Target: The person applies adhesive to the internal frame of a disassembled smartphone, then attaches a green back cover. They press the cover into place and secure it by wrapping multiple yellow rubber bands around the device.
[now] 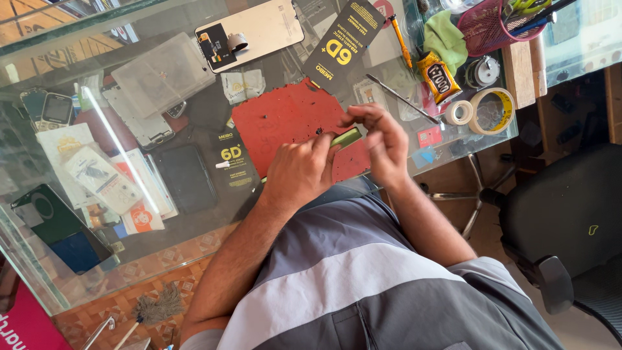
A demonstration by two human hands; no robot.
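Observation:
Both my hands meet over a red work mat [285, 120] on a glass-topped counter [194, 253]. My left hand [299, 172] and my right hand [383, 144] together hold a thin green object [347, 137], seen edge-on between the fingers. Most of it is hidden by my fingers, so I cannot tell what kind of thing it is. My right fingertips curl over its upper end. A few small dark specks, like screws, lie on the mat by my hands.
An opened phone [249, 32], a clear plastic box [162, 74] and a black flat package [343, 42] lie beyond the mat. On the right are tape rolls [492, 110], a glue tube [437, 76], a metal tool [402, 97] and a pink basket [495, 23]. A black chair [564, 207] stands to the right.

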